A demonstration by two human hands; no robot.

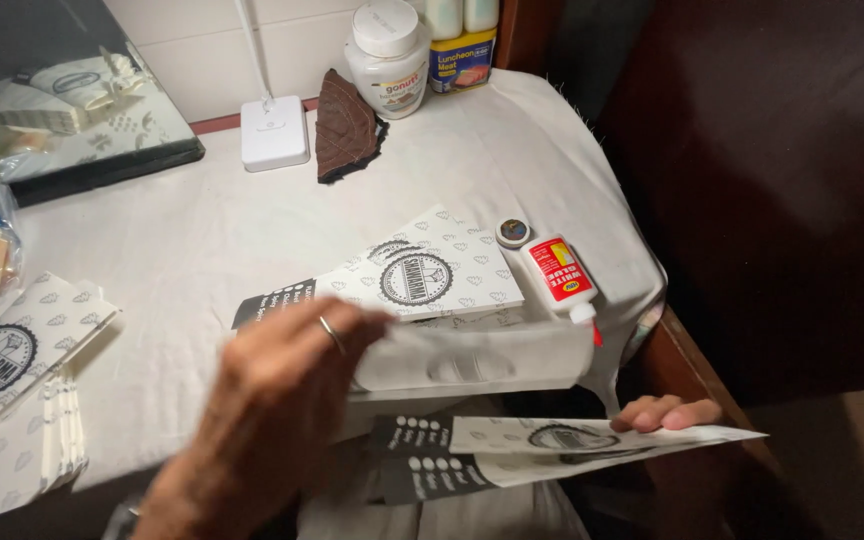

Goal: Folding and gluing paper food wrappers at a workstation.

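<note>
A white cloth covers the table (pixel 202 230), which fills the left and middle of the frame and ends at a rounded corner on the right; beyond it the room falls into dark reddish-brown shadow. Along the tiled wall at the top stand a white jar (pixel 388 55), a yellow tin (pixel 462 58), a white lamp base (pixel 274 133) and a brown cloth (pixel 345 125).

At lower centre the left hand (pixel 272 420) (a ring on one finger) pinches a plain white sheet (pixel 472 358) at the table's edge. The right hand (pixel 667 413), lower right, shows only its fingers curled over a printed paper bag (pixel 572 445), held flat below the table edge. A second printed bag (pixel 422 270) lies mid-table, beside a glue bottle (pixel 559 275) and its cap (pixel 513 233). More bags (pixel 12 380) are stacked at lower left.
</note>
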